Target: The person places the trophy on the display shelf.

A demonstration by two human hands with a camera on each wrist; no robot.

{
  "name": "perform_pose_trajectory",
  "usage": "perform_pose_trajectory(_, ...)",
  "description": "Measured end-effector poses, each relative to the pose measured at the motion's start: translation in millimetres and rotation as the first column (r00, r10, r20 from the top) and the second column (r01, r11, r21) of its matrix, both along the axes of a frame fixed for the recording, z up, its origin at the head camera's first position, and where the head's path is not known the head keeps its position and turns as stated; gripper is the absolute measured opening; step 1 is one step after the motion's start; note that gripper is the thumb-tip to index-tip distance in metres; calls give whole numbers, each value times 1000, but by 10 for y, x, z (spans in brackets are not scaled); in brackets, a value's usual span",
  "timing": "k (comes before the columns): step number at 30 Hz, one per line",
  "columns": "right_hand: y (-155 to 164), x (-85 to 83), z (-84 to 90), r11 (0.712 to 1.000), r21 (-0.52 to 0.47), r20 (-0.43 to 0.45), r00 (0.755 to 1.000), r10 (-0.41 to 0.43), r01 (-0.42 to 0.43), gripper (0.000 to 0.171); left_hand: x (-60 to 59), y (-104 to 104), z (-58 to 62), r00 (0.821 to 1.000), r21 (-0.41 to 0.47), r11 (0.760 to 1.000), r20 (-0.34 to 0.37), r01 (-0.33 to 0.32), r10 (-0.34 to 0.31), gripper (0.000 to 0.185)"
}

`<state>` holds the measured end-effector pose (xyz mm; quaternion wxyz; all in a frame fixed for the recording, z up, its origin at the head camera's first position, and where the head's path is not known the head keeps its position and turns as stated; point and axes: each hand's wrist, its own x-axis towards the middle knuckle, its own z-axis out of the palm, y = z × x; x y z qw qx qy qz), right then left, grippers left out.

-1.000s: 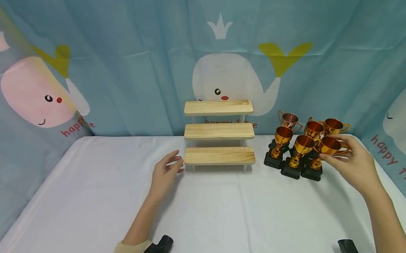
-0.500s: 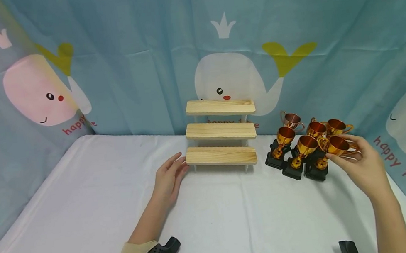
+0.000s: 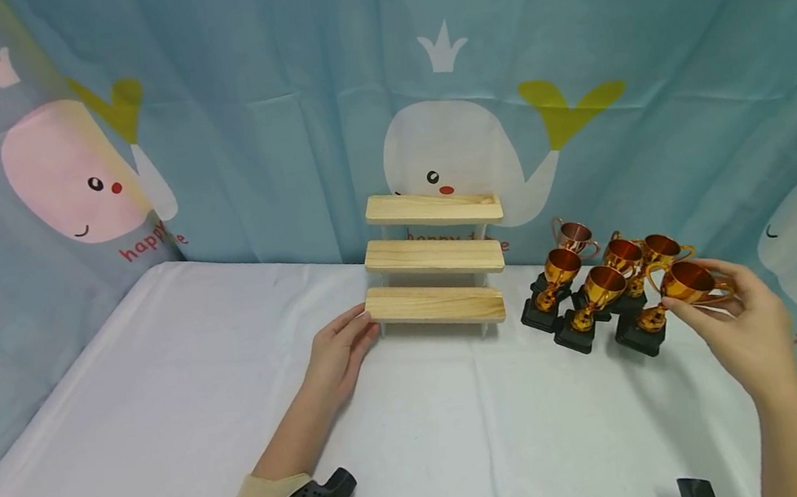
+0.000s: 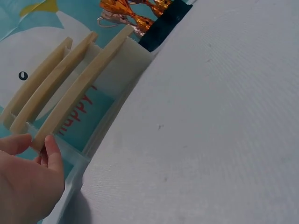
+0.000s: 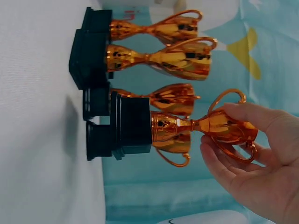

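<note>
My right hand (image 3: 726, 311) grips a gold trophy cup (image 3: 685, 284) by its bowl and handle. The cup is tilted, and its black base (image 5: 133, 126) hangs a little off the white table. In the right wrist view my fingers (image 5: 224, 161) curl round the cup (image 5: 219, 126). Several more gold trophies (image 3: 591, 286) on black bases stand in a cluster just left of it. My left hand (image 3: 339, 349) rests against the left end of the lowest step of a three-step wooden stand (image 3: 435, 257). Its fingers (image 4: 53, 156) are straight and touch that step (image 4: 79, 95).
A white cloth covers the table (image 3: 464, 438). A blue curtain with whale prints (image 3: 454, 152) hangs close behind the stand and along both sides. Black wrist mounts (image 3: 320, 493) show near the front edge.
My right hand has lifted one trophy out of the cluster and drawn it right and nearer to me. My left hand slid forward until it touched the end of the lowest step.
</note>
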<state>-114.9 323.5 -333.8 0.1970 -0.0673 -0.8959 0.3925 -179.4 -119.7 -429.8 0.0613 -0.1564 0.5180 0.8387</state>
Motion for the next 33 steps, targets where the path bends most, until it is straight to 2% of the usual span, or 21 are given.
perform_pose_trajectory(4, -14, 37, 60, 1000, -1, -13, 1000, -20, 20, 67, 4, -7, 24, 1000, 8, 1000, 3, 8, -8, 47)
perform_pose_trajectory(11, -112, 109, 182, 992, 25, -21, 992, -126, 127, 67, 18, -2, 36, 1000, 11, 1000, -9, 4, -4, 46)
perform_pose_trajectory(13, -139, 125, 213, 991, 16, -30, 990, -134, 135, 67, 13, 4, 31, 1000, 24, 1000, -14, 5, -4, 46)
perform_pose_trajectory(21, -262, 147, 295, 997, -2, -83, 993, -80, 80, 66, 11, 7, 57, 1000, 60, 998, 10, -9, 8, 47)
perform_pose_trajectory(29, -403, 174, 328, 1000, 8, -144, 990, -3, 4, 67, -12, 8, 33, 1000, 66, 998, 2, -12, 12, 47)
perform_pose_trajectory(33, -457, 176, 329, 1000, 4, -148, 989, 18, -17, 68, -24, 0, 16, 1000, 67, 998, 0, -17, 17, 47)
